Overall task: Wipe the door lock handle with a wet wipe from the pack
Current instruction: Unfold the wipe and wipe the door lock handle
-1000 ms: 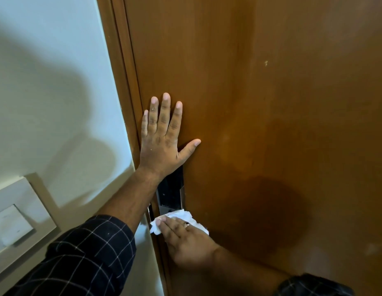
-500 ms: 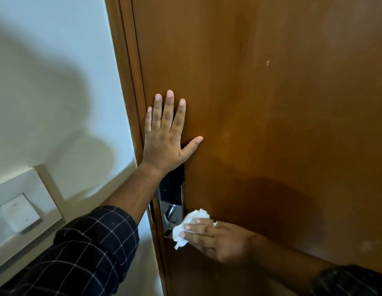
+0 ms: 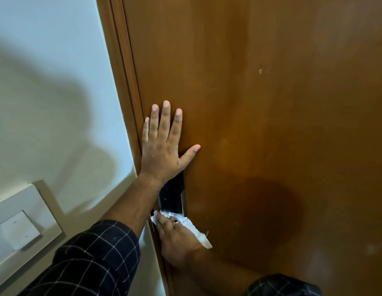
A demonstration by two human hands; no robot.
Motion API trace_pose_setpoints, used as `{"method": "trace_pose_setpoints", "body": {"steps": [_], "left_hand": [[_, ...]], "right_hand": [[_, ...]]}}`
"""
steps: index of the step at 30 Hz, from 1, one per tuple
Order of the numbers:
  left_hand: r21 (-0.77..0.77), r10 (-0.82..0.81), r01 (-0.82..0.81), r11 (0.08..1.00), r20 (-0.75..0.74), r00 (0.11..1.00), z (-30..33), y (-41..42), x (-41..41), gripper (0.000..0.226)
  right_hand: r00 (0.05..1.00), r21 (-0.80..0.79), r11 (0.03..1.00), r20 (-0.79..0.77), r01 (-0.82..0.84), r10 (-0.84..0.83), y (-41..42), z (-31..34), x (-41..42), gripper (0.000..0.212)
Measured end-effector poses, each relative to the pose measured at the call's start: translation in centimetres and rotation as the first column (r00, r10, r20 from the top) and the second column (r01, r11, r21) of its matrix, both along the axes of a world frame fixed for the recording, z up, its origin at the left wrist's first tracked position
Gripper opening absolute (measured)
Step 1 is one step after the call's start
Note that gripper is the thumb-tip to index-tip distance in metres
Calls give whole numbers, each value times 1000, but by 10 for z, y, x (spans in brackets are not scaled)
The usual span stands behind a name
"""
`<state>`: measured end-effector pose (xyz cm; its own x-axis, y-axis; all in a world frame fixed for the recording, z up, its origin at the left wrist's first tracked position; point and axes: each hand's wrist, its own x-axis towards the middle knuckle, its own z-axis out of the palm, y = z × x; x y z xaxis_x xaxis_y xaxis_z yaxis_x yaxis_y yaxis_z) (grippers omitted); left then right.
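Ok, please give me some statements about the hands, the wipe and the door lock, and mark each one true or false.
1. The left hand lies flat and open on the wooden door. True.
2. The right hand presses a white wet wipe against the lower part of the door lock. True.
3. The right hand wears no ring. False: a ring sits on one finger.
4. A wall switch is on the wall left of the door frame. True.
5. The left hand holds the pack of wipes. False: it holds nothing, and no pack is in view.
6. The sleeves are plain white. False: the sleeve is dark with thin light checks.
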<state>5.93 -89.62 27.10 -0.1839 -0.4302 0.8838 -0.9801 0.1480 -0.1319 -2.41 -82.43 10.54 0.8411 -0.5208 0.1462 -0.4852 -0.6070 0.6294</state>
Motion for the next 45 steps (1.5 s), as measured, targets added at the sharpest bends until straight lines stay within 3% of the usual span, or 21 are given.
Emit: {"method": "trace_pose_setpoints", "body": {"steps": [6,9,12,14,15,17,18,22,24,27,32,37,42,45], "left_hand": [[3,-2,2,1000,-7,1000,2,-1,-1,88],[-10,-11,11,1000,-8,1000,1,0,-2,88],[-14,-9,8,1000,-11,1000,2,0,-1,88],[-11,-6,6,1000,-10,1000,2,0,-2,88],[-8,-8,8,1000,-8,1000,1,0,-2,88],[-8,-13,13,1000,-7,1000,1,0,-2,88],[-10,-13,13,1000,-7,1000,1,0,-1,88],[-14,-13,12,1000,-10,1000,2,0,-1,88],[-11,-16,16,1000,-11,1000,1,0,-2,88],[-1,-21,21,1000,-16,1000,0,1,-3,88],[16,-10,11,1000,-18,1000,1,4,-4,88],[24,-23,24,999,-24,999,2,5,-5,88],[22,-32,32,999,-18,999,1,4,-4,88],[21,-32,32,999,-10,999,0,2,-2,88]], "right_hand": [[933,71,940,165,-334,319,5,-9,-74,31],[868,176,890,363,-421,338,7,0,-110,20],[851,395,836,503,-381,150,10,-5,-131,32],[756,237,905,642,-355,129,8,-19,-147,44],[755,241,925,652,-294,70,5,-20,-152,39],[759,428,880,638,-206,-133,6,-8,-156,27],[750,409,891,648,-198,-131,5,-6,-156,25],[494,363,895,846,-260,-200,18,1,-135,25],[419,364,903,874,-226,-248,26,-6,-119,34],[496,372,906,837,-203,-233,42,-12,-105,45],[679,268,896,733,-354,49,43,1,-125,36],[896,70,933,312,-354,317,25,2,-98,35],[982,2,982,-22,-189,189,14,4,-44,42],[999,40,999,-25,-29,30,10,4,-10,49]]}}
